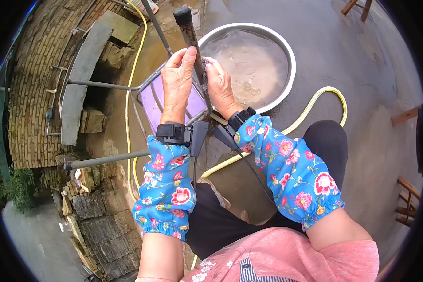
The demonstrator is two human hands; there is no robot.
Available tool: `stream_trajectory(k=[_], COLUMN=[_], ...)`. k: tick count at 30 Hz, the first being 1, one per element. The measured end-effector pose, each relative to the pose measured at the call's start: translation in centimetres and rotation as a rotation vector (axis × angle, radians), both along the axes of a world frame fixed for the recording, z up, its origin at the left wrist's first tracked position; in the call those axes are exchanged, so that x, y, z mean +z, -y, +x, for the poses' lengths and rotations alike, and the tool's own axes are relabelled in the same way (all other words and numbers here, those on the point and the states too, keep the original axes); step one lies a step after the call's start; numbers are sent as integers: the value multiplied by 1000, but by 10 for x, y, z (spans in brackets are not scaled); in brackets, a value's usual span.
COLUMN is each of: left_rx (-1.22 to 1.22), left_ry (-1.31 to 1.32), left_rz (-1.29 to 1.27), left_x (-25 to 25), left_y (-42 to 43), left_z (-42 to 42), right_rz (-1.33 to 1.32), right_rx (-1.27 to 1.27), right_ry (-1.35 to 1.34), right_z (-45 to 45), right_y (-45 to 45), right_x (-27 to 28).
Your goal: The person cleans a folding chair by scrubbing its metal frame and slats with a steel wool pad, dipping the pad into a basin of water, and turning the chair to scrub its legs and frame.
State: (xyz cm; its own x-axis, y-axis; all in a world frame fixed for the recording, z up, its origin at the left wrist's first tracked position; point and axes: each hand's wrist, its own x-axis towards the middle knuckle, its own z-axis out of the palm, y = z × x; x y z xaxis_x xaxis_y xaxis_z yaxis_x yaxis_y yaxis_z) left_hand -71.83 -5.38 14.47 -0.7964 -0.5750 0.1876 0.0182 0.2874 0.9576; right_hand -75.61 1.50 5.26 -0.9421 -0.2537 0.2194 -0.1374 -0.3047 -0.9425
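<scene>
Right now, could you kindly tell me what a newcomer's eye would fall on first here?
Probably the bright blue floral sleeves on both forearms, lower centre. Above them, the left hand and right hand are on a metal leg of a purple-seated stool. A wide basin of murky water lies beyond the right hand.

Looks like an outdoor yard to me: wet, hard ground (376,141) around a wide basin (291,70) of murky water, yellow hose (222,165) curling past it. Brickwork (33,108) and a stone slab (82,89) sit left of the basin, leafy greenery (21,188) farther left.
</scene>
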Motion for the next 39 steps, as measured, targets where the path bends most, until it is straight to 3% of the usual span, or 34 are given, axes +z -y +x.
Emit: stream_trajectory(k=[4, 5, 7, 8, 11, 14, 17, 19, 21, 23, 24, 26, 27, 29, 31, 33, 35, 36, 37, 38, 39], left_rx=[49, 70, 104, 79, 60, 45, -119, -159, -199, -195, -202, -202, -196, -193, -198, -230, -197, -181, -235, -277, -276], left_ry=[-80, -49, 7, -10, -40, 30, 69, 114, 135, 130, 125, 134, 131, 134, 167, 244, 280, 309, 293, 283, 270], left_rz=[-3, -66, -121, -96, -136, -130, 153, 110, 108, 126, 144, 136, 116, 85, 66, -7, -20, -28, 140, 309, 354], left_x=[5, 3, 8, 7, 6, 10, 2, -1, -5, -1, -1, -4, -4, -8, -16, -35, -43, -46, -55, -63, -68], left_y=[13, 21, 20, 23, 17, 7, 4, 18, 22, 17, 16, 15, 14, 15, 21, 33, 33, 31, 29, 27, 26], left_z=[-1, 0, 7, 8, 4, -3, -1, -3, -9, -9, -9, -7, -7, -5, -2, -2, -1, 0, 0, 0, -2], right_rz=[304, 199, 4, -97, -157, -12, 91, 385, 600, 799, 922, 1104, 1101, 1139, 263, -355, -608, -515, -277, -100, -103], right_rx=[125, 164, 93, -8, -139, -134, 21, 307, 402, 426, 173, -301, -305, -47, 392, 544, 505, 383, 322, 9, -72], right_ry=[-24, 159, 133, -2, -112, -77, 7, -352, -387, -63, -143, -73, -63, 163, 740, 733, 595, 486, 275, -31, -87], right_z=[19, 19, 12, 6, 1, 8, 1, -21, -57, -96, -117, -121, -122, -119, -110, -96, -68, -50, -30, -10, -5], right_y=[20, 19, 15, 13, 11, 18, 4, -4, -20, -47, -53, -73, -70, -61, -45, -33, -24, -17, -18, -10, -3], right_x=[-68, -52, 5, 33, 51, -6, -54, -96, -135, -157, -202, -234, -252, -279, -247, -160, -55, -23, 4, 15, 10])
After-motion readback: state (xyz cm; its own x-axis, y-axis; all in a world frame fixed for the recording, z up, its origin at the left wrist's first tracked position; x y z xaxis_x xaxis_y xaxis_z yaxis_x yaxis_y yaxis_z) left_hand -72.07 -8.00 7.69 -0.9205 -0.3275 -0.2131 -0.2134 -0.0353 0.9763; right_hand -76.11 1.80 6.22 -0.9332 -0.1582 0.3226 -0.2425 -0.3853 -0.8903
